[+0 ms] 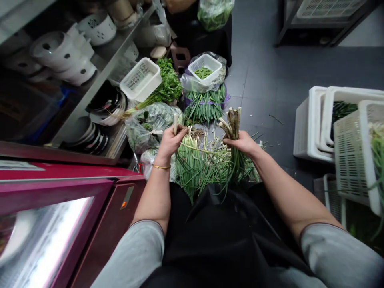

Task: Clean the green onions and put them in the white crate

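At the far left, a red cabinet with a lit panel stands beside a metal shelf, which holds white pots and a stack of dark plates. Right of the shelf, an empty white basket rests tilted against leafy greens, with a clear bag of green vegetables just below. The left hand, a yellow bracelet on its wrist, is closed around a pale stalk that points up between thumb and fingers. Loose green stalks lie in a spread pile between and below the two hands. Beyond the pile, a small basket of green pods sits on a plastic bag, above a bundle of long green leaves. The right hand grips a thick bunch of stalks, pale, soil-marked ends up and green leaves hanging down. At the right edge of the dark tiled floor stand white crates, some holding greens.
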A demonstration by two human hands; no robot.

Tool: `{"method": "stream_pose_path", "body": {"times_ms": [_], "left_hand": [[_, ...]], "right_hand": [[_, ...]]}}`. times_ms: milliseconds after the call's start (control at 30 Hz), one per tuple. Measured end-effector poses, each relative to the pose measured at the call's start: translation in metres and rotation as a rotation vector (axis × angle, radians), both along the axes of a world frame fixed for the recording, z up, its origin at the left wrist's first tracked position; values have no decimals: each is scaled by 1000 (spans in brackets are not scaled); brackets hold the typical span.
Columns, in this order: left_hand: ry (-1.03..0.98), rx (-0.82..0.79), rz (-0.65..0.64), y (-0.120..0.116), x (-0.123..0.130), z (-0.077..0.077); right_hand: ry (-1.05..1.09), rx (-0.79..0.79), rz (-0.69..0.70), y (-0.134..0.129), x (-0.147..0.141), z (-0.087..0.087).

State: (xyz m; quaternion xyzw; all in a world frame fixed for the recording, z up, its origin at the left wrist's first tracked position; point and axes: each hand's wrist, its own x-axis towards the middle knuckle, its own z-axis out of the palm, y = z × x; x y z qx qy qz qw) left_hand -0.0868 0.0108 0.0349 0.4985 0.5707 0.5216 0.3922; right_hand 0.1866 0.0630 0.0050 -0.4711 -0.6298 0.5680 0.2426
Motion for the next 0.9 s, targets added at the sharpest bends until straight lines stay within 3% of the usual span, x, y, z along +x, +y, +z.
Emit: {"method": "stream_pose_path", "body": {"times_ms": [100,167,200,300,333,367,400,533,600,700,800,900], "left_hand": [[179,68,66,-8,-14,11],[228,77,158,-14,-29,18],[231,79,204,-17,-36,22],[179,77,275,-24,-49,28],[156,68,268,-25,-49,29],[135,55,249,-24,-45,30],[115,40,222,-22,-40,29],[66,17,91,-9,-5,22],[48,28,53,-3,11,18],[-67,26,110,2,23,11],[-293,-46,202,3,28,6],[-352,-136,100,-2,40,-1]], "right_hand": [[-82,26,189,10,14,-1],[-152,4,188,22,36,-6],[-200,5,94,30,50,-8],[-325,91,-434,50,86,-11],[-300,101,-549,52,90,-9],[-240,94,-585,50,88,-6],[-158,68,-533,43,79,-1],[99,-128,76,-10,-1,11],[192,-184,221,-31,-40,8],[308,-230,178,-42,-66,-2],[403,-305,0,-36,-60,-5],[511,-380,-229,-26,-51,2]]}}
